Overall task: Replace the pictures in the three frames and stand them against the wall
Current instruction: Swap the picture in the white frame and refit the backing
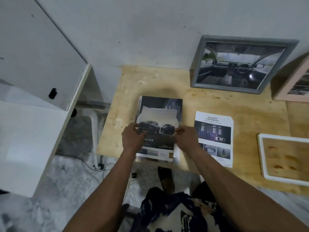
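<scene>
- Hands both pinching one car print (pixel 157 131) over a brochure stack (pixel 160 104) at the table's (pixel 167 79) near edge: left hand (pixel 133 138), right hand (pixel 185 139).
- Safety sheet (pixel 214 138) lies just right of them.
- Grey frame (pixel 242 64) and pink frame (pixel 291 84) lean on the wall; white frame (pixel 262 158) lies flat, far right.

Pale raw plywood desk (pixel 167 81), yellowish with brown stains. Grey-painted wooden picture frame (pixel 197 64) upper right, dark grey car-interior print inside. Pink wooden frame (pixel 284 91) at right edge. White empty frame (pixel 261 156) lower right. Dark car brochure page (pixel 157 141), black-and-white with an orange patch. White "SAFETY" sheet (pixel 214 118) with purple-blue photos. Wall (pixel 150 30) off-white, speckled.
</scene>
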Action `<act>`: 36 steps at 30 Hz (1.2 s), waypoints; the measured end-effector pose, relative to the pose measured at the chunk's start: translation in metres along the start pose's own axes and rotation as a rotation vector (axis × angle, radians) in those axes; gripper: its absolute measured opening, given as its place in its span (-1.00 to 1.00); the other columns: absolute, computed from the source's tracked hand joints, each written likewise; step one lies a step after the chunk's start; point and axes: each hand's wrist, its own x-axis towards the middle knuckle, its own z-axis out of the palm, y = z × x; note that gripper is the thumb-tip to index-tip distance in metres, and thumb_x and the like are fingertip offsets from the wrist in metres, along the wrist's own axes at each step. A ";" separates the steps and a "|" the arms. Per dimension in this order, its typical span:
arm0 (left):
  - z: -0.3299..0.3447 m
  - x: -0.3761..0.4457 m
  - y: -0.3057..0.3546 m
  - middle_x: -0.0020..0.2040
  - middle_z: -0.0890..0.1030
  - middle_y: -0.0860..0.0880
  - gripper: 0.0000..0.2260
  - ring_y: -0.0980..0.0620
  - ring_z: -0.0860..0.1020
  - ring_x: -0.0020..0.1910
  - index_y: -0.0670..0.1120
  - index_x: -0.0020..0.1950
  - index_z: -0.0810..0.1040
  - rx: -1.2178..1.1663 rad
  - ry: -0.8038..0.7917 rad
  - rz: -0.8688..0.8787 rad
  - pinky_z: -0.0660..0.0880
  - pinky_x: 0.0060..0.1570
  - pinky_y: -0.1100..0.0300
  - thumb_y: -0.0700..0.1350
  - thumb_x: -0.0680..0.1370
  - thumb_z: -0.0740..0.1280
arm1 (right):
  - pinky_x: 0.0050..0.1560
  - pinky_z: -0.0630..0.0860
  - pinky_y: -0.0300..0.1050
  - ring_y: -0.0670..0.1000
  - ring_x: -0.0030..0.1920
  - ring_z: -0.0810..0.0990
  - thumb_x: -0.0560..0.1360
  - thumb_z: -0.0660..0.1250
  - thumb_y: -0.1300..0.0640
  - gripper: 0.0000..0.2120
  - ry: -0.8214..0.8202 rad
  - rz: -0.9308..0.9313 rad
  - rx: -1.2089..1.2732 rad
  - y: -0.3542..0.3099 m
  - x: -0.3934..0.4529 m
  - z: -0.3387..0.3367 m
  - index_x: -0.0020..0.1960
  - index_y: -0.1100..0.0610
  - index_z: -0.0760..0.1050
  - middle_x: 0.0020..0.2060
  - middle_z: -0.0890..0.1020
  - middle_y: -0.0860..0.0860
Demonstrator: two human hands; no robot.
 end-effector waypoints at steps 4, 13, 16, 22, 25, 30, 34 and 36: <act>0.001 0.012 -0.001 0.10 0.65 -0.15 -0.58 -0.14 0.62 0.03 -0.15 0.28 0.55 0.044 -0.031 -0.006 0.50 -0.01 0.11 -0.12 0.44 0.50 | 0.00 0.63 -0.04 0.08 -0.07 0.64 0.45 0.44 0.27 -0.81 0.034 0.080 -0.033 -0.004 0.015 0.008 0.06 0.13 0.63 -0.04 0.67 0.07; 0.012 0.028 -0.008 0.25 0.53 -0.11 -0.51 -0.13 0.56 0.17 -0.08 0.36 0.46 0.203 -0.085 -0.065 0.51 0.09 -0.03 -0.03 0.47 0.48 | 0.05 0.54 -0.26 -0.02 -0.04 0.63 0.39 0.44 0.34 -0.81 0.068 0.102 -0.003 0.002 0.027 0.018 -0.06 0.11 0.64 -0.05 0.65 -0.04; 0.014 0.029 -0.010 0.27 0.51 -0.11 -0.53 -0.13 0.53 0.19 -0.09 0.37 0.45 0.205 -0.082 -0.069 0.49 0.11 -0.03 -0.02 0.50 0.45 | 0.11 0.58 -0.18 -0.03 -0.05 0.64 0.40 0.43 0.30 -0.86 0.059 0.101 -0.002 0.004 0.031 0.020 -0.08 0.12 0.64 -0.06 0.66 -0.03; 0.017 0.025 -0.001 0.24 0.50 -0.11 -0.48 -0.14 0.52 0.20 -0.08 0.36 0.44 0.249 -0.053 0.003 0.52 0.16 -0.12 -0.03 0.44 0.46 | -0.10 0.52 -0.21 0.04 -0.13 0.59 0.48 0.35 0.13 -0.87 0.084 0.076 -0.092 0.014 0.026 -0.002 0.01 0.09 0.60 -0.13 0.64 0.03; 0.034 0.013 0.012 0.18 0.53 -0.11 -0.57 -0.11 0.54 0.15 -0.09 0.28 0.48 0.172 -0.069 0.115 0.54 0.17 -0.07 -0.05 0.46 0.46 | -0.26 0.48 -0.36 -0.05 -0.26 0.54 0.50 0.31 0.24 -0.93 0.182 0.134 0.009 0.026 0.022 -0.029 -0.09 0.13 0.56 -0.19 0.57 0.00; 0.081 -0.015 0.052 0.08 0.59 -0.10 -0.75 -0.06 0.57 0.04 -0.10 0.16 0.51 0.082 -0.256 0.197 0.55 0.13 0.02 -0.09 0.51 0.42 | -0.02 0.43 -0.21 0.07 -0.05 0.60 0.48 0.37 0.22 -0.81 0.402 0.174 -0.081 0.055 0.008 -0.088 0.09 0.17 0.59 -0.04 0.67 0.08; 0.120 -0.042 0.081 0.13 0.60 -0.11 -0.66 -0.09 0.56 0.14 -0.17 0.26 0.51 0.097 -0.385 0.221 0.48 0.14 0.12 -0.08 0.52 0.36 | 0.03 0.52 -0.03 0.22 0.09 0.59 0.46 0.38 0.16 -0.60 0.416 0.239 -0.132 0.084 0.005 -0.119 0.28 0.20 0.49 0.12 0.62 0.20; 0.133 -0.052 0.092 0.25 0.56 -0.13 -0.58 -0.11 0.54 0.22 -0.19 0.34 0.45 0.097 -0.420 0.164 0.44 0.17 0.14 -0.07 0.53 0.37 | 0.08 0.51 -0.02 0.24 0.13 0.57 0.45 0.37 0.18 -0.54 0.383 0.269 -0.136 0.092 0.003 -0.129 0.33 0.22 0.44 0.17 0.59 0.22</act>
